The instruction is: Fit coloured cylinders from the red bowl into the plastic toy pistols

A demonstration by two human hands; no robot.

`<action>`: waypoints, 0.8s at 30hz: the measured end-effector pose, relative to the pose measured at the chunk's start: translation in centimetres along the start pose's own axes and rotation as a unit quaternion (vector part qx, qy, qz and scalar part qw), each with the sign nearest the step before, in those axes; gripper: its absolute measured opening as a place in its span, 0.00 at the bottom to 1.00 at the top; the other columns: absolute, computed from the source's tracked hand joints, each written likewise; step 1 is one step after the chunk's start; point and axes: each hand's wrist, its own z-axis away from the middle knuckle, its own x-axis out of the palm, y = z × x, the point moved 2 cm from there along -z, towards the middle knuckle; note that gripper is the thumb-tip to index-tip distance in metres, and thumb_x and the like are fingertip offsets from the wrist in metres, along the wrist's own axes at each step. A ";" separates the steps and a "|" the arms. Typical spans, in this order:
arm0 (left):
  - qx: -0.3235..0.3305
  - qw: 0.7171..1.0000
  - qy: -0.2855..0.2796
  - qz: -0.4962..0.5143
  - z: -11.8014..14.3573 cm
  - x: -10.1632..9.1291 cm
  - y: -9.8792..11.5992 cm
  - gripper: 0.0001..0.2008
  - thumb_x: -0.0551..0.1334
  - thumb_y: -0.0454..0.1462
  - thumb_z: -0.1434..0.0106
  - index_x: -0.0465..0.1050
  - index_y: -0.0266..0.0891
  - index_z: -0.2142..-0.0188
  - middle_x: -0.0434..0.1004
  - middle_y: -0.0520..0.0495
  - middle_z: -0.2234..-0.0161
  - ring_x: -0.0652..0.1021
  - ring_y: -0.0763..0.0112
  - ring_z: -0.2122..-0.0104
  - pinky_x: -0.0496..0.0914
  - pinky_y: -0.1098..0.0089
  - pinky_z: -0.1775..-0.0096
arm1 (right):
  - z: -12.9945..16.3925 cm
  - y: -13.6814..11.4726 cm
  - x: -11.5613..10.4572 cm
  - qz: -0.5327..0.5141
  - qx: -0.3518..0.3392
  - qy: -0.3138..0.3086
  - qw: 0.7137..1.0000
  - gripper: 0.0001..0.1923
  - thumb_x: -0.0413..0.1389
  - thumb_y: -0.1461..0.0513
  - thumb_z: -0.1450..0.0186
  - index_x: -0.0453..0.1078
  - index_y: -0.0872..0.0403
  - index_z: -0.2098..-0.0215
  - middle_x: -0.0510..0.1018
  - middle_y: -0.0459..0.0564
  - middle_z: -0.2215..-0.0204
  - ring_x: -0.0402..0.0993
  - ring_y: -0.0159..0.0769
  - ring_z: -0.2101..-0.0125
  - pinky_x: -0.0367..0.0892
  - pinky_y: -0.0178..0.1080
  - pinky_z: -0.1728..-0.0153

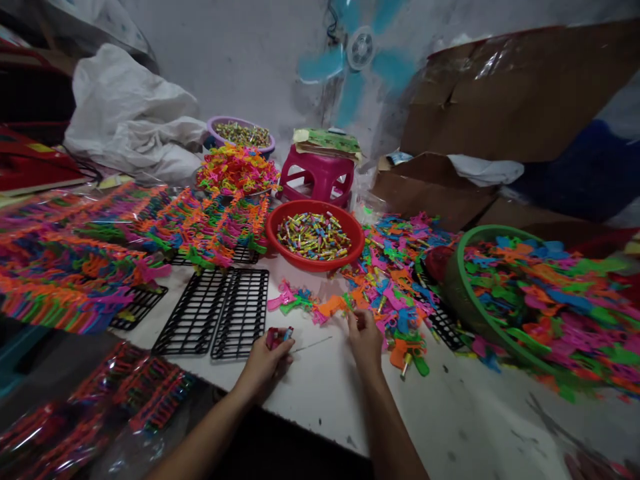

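My left hand is closed around small coloured tubes, one with a blue and pale end and one dark red, above the front of the white table. My right hand has its fingertips pinched together at the near edge of a pile of plastic toy guns; what lies between them is too small to make out. Just left of those fingertips is an orange toy gun, with a pink toy gun farther left. A red basin of similar small tubes stands beyond both hands.
Black plastic racks lie left of my left hand, beside rows of bright toy guns. A green basin heaped with toy parts stands right. Behind are a magenta stool, a purple basin, cardboard boxes and a fan.
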 end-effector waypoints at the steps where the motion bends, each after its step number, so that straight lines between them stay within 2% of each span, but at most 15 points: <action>1: 0.009 1.000 -0.009 -0.003 0.1 0.3 0.1 0.22 0.65 0.44 0.54 0.63 0.36 0.63 0.70 0.55 0.82 0.72 0.76 0.85 0.53 0.82 0.90 | 0.0 0.1 -0.3 -0.040 0.021 0.011 0.999 0.13 0.55 0.52 0.47 0.64 0.54 0.72 0.70 0.44 0.78 0.65 0.32 0.77 0.60 0.35 0.74; 4: 0.030 0.998 -0.049 -0.028 0.2 1.0 0.9 0.22 0.63 0.45 0.52 0.64 0.35 0.61 0.75 0.48 0.76 0.75 0.71 0.80 0.54 0.81 0.89 | 0.7 0.1 -0.4 -0.165 0.076 0.019 0.983 0.14 0.57 0.53 0.48 0.63 0.55 0.72 0.70 0.43 0.79 0.65 0.29 0.80 0.61 0.33 0.77; 6: 0.039 0.997 -0.061 -0.030 0.2 1.4 1.5 0.22 0.63 0.46 0.52 0.64 0.35 0.60 0.76 0.46 0.74 0.76 0.69 0.77 0.55 0.80 0.88 | 1.4 0.0 -0.1 -0.212 0.092 0.011 0.973 0.15 0.58 0.53 0.49 0.63 0.55 0.72 0.70 0.43 0.79 0.64 0.27 0.81 0.61 0.32 0.79; 8: 0.044 0.997 -0.064 -0.028 0.0 1.8 1.8 0.22 0.63 0.45 0.52 0.64 0.35 0.61 0.76 0.45 0.72 0.75 0.72 0.79 0.56 0.80 0.87 | 1.9 -0.2 0.2 -0.236 0.091 0.018 0.967 0.15 0.59 0.54 0.50 0.62 0.55 0.72 0.70 0.43 0.79 0.65 0.27 0.80 0.61 0.32 0.79; 10: 0.051 0.997 -0.055 -0.028 -0.1 2.2 2.0 0.21 0.64 0.45 0.52 0.64 0.35 0.63 0.76 0.47 0.73 0.70 0.78 0.84 0.55 0.80 0.87 | 2.3 -0.4 0.4 -0.250 0.078 0.015 0.965 0.14 0.59 0.55 0.49 0.62 0.55 0.73 0.69 0.42 0.79 0.65 0.27 0.79 0.62 0.32 0.78; 12: 0.062 0.997 -0.046 -0.022 0.0 2.4 2.1 0.20 0.64 0.44 0.52 0.64 0.35 0.64 0.74 0.50 0.73 0.65 0.83 0.87 0.55 0.80 0.87 | 2.5 -0.9 0.6 -0.254 0.058 -0.031 0.965 0.12 0.59 0.56 0.49 0.63 0.54 0.73 0.69 0.42 0.80 0.64 0.27 0.79 0.61 0.31 0.78; 14: 0.065 0.997 -0.047 -0.011 0.1 2.6 2.1 0.20 0.64 0.44 0.53 0.63 0.36 0.64 0.72 0.53 0.76 0.61 0.85 0.89 0.54 0.80 0.88 | 2.8 -1.7 0.8 -0.247 0.049 -0.118 0.960 0.10 0.59 0.57 0.48 0.63 0.54 0.75 0.67 0.41 0.82 0.63 0.27 0.81 0.61 0.31 0.79; 17: 0.046 0.997 -0.058 0.013 0.6 2.7 2.3 0.23 0.66 0.44 0.55 0.62 0.36 0.64 0.67 0.59 0.82 0.58 0.85 0.91 0.52 0.80 0.88 | 3.5 -2.8 1.0 -0.270 0.070 -0.224 0.934 0.10 0.59 0.58 0.49 0.65 0.53 0.71 0.67 0.41 0.81 0.63 0.28 0.81 0.61 0.32 0.79; 19: 0.046 0.997 -0.046 0.031 0.8 2.7 2.4 0.23 0.66 0.45 0.56 0.62 0.36 0.64 0.65 0.60 0.84 0.59 0.84 0.91 0.52 0.80 0.89 | 4.3 -3.5 1.4 -0.308 0.083 -0.234 0.918 0.17 0.59 0.57 0.49 0.65 0.51 0.62 0.70 0.44 0.76 0.66 0.30 0.78 0.63 0.35 0.75; 21: 0.062 0.997 -0.018 0.045 1.0 2.7 2.5 0.22 0.66 0.45 0.56 0.62 0.36 0.65 0.64 0.60 0.84 0.59 0.84 0.90 0.52 0.80 0.89 | 5.2 -4.0 2.2 -0.319 0.079 -0.240 0.913 0.22 0.59 0.55 0.50 0.65 0.52 0.58 0.72 0.48 0.70 0.68 0.33 0.73 0.64 0.37 0.70; 24: 0.078 0.996 -0.006 0.043 1.4 3.0 2.5 0.21 0.65 0.45 0.55 0.64 0.36 0.65 0.63 0.60 0.84 0.59 0.84 0.90 0.54 0.80 0.88 | 6.6 -4.4 3.9 -0.284 0.085 -0.234 0.926 0.15 0.57 0.54 0.48 0.68 0.55 0.66 0.73 0.49 0.71 0.68 0.36 0.69 0.64 0.38 0.66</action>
